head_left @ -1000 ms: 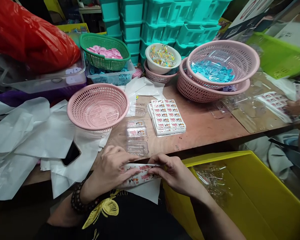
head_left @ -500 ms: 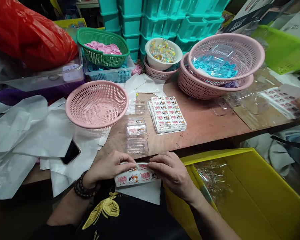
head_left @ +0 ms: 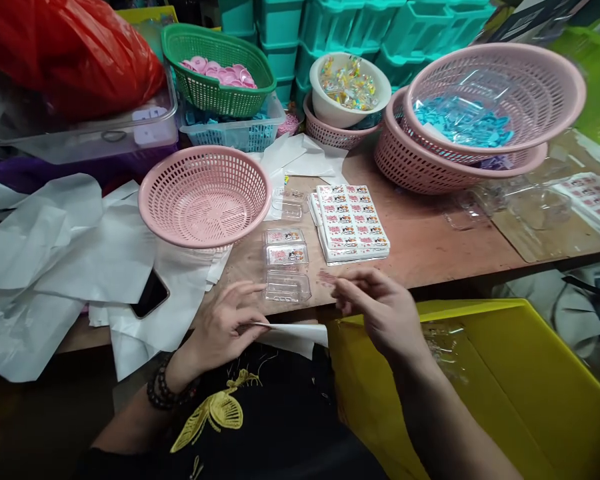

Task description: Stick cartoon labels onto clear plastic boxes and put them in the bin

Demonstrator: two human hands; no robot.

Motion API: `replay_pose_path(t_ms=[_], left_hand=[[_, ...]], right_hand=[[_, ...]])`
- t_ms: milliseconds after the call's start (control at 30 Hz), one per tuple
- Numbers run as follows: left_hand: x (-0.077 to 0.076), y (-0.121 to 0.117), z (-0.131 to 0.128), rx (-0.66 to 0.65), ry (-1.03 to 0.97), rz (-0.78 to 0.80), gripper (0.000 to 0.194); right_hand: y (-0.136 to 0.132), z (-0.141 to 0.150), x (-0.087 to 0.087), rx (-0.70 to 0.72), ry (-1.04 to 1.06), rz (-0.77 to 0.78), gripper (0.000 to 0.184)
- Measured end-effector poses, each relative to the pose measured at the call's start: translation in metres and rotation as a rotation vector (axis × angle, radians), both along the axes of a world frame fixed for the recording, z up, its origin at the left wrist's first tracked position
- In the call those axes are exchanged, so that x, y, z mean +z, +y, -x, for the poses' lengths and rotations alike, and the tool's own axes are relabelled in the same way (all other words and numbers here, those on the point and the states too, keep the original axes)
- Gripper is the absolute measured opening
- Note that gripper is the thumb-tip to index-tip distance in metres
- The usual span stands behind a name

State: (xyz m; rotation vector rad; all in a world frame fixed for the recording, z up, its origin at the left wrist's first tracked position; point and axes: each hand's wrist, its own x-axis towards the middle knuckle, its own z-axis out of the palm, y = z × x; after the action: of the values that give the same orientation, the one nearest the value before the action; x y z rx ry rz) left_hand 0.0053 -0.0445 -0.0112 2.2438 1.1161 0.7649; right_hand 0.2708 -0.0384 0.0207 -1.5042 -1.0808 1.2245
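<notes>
My left hand [head_left: 225, 327] pinches a sticker sheet [head_left: 300, 333] over my lap; its white backing faces up and the sheet is seen almost edge-on. The index finger stretches toward an unlabelled clear plastic case [head_left: 287, 288] at the table's front edge. In the fingertips of my right hand [head_left: 380, 303] is a small sticker [head_left: 327, 276], blurred, just right of that case. Behind it lie clear cases [head_left: 287, 255] bearing cat stickers. A stack of printed sticker sheets [head_left: 353, 220] rests to their right.
A pink basket [head_left: 150, 207] stands left of the cases, beside loose white paper [head_left: 75, 260] and a phone [head_left: 153, 293]. Stacked pink baskets [head_left: 395, 160] are at right. A yellow bin [head_left: 520, 373] sits below the table edge on my right. Teal bins [head_left: 330, 27] rise behind.
My right hand has come off the sheet and moved up toward the cases with a sticker. The sheet in my left hand has tipped, so its printed face no longer shows.
</notes>
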Motion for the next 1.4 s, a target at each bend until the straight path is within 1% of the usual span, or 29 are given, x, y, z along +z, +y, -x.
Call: replay_pose_path(t_ms=[67,100,200,267,467,700,933,1200,1300,1400], left_hand=[[-0.010,-0.003,-0.001,-0.054,0.012,-0.078,0.012],[-0.015,-0.003,-0.002,-0.069,0.006,-0.098,0.012],[-0.028,-0.004,-0.004,-0.086,-0.027,-0.137,0.012],[-0.034,-0.003,-0.004,-0.095,-0.041,-0.159,0.011],[-0.048,0.001,-0.005,-0.130,-0.050,-0.168,0.009],[-0.060,-0.004,-0.010,-0.118,-0.073,-0.198,0.008],[-0.061,-0.006,-0.011,-0.135,-0.055,-0.183,0.011],[-0.063,-0.008,-0.011,-0.146,-0.063,-0.162,0.011],[-0.064,-0.007,-0.011,-0.156,-0.067,-0.159,0.012],[-0.065,-0.007,-0.011,-0.151,-0.076,-0.169,0.011]], right_hand=[[0.020,0.010,-0.005,0.139,0.102,0.163,0.046],[0.028,0.015,-0.008,0.177,0.141,0.221,0.048],[0.043,0.028,-0.016,0.215,0.193,0.329,0.051],[0.049,0.032,-0.018,0.234,0.168,0.370,0.051],[0.057,0.037,-0.016,0.292,0.015,0.374,0.044],[0.060,0.044,-0.012,0.301,-0.039,0.405,0.044],[0.063,0.046,-0.010,0.294,-0.045,0.420,0.037],[0.063,0.046,-0.017,0.293,-0.046,0.416,0.033],[0.062,0.046,-0.019,0.312,-0.099,0.398,0.030],[0.061,0.047,-0.017,0.349,-0.220,0.370,0.024]])
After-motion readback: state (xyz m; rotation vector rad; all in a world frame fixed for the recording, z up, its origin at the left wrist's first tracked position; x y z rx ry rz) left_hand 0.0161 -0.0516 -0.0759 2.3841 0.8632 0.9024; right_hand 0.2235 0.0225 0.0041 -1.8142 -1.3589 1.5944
